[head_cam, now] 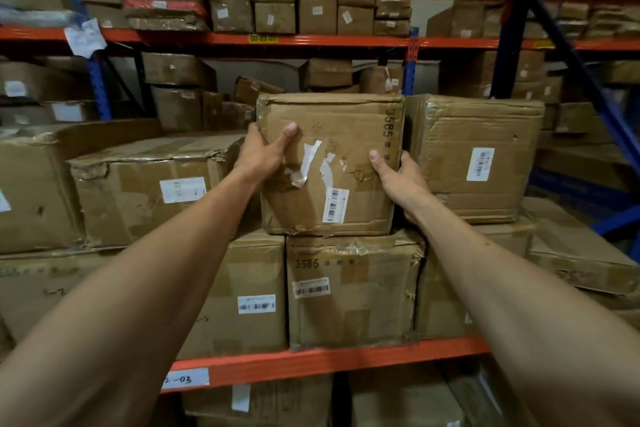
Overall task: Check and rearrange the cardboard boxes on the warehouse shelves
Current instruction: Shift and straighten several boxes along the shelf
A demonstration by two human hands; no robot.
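A worn brown cardboard box marked 3585, with torn tape and a barcode label, sits on top of the stack in the middle of the shelf. My left hand grips its left side, thumb on the front face. My right hand grips its right side, fingers tucked into the gap beside the neighbouring box. Under it stands another 3585 box on the orange shelf beam.
More taped boxes flank the stack: a wide low box on the left and one below it. A blue upright slants at the right. The upper shelf holds several small boxes. Boxes also fill the shelf underneath.
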